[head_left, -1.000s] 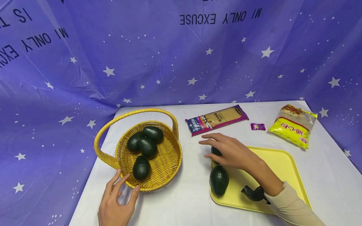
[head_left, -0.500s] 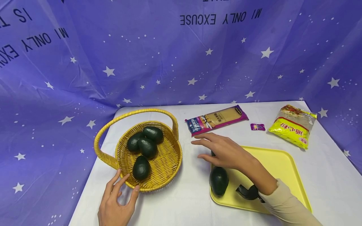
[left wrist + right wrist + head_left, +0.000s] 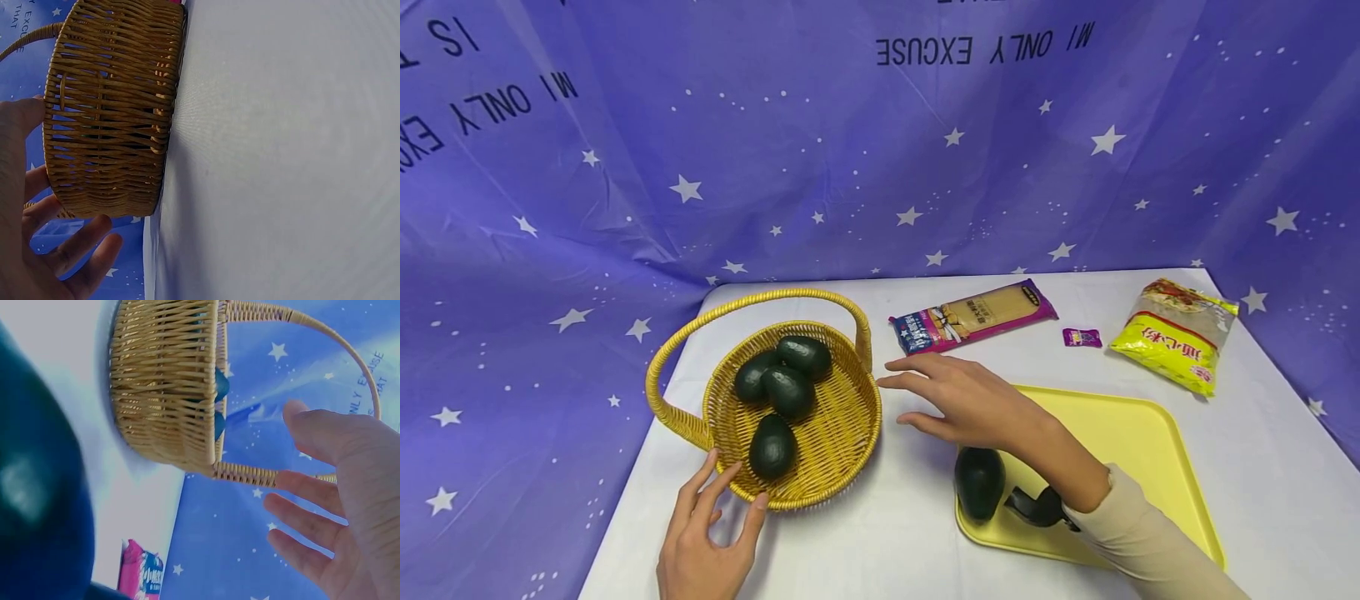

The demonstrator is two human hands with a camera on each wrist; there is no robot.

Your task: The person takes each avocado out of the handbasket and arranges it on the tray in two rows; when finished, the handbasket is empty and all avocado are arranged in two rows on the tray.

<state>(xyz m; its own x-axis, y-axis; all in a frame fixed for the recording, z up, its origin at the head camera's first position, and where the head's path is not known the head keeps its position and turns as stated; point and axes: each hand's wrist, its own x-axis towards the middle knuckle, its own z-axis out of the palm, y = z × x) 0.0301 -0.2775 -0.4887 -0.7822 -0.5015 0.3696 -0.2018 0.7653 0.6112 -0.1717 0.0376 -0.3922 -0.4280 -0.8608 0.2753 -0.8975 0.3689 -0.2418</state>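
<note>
A yellow wicker basket [image 3: 844, 425] with an arched handle stands at the left and holds several dark green avocados [image 3: 772, 447]. My left hand [image 3: 706, 533] rests its fingertips and thumb on the basket's near rim, fingers spread. With fingers extended and nothing held, my right hand [image 3: 962, 400] hovers between the basket and a yellow tray [image 3: 1120, 433]. An avocado [image 3: 980, 483] lies at the tray's left side, below that hand. In the right wrist view, a large dark avocado [image 3: 44, 487] looms close at the left edge; the basket lies beyond the fingers.
A purple noodle packet [image 3: 973, 317], a small purple sachet [image 3: 1081, 337] and a yellow food bag [image 3: 1176, 333] lie along the back of the white table. A black wrist strap [image 3: 1037, 506] hangs under the right wrist. Behind hangs a purple starry cloth [image 3: 820, 167].
My right hand has moved left from over the tray toward the basket, now covering the spot where a second tray avocado showed. The left hand stays at the rim.
</note>
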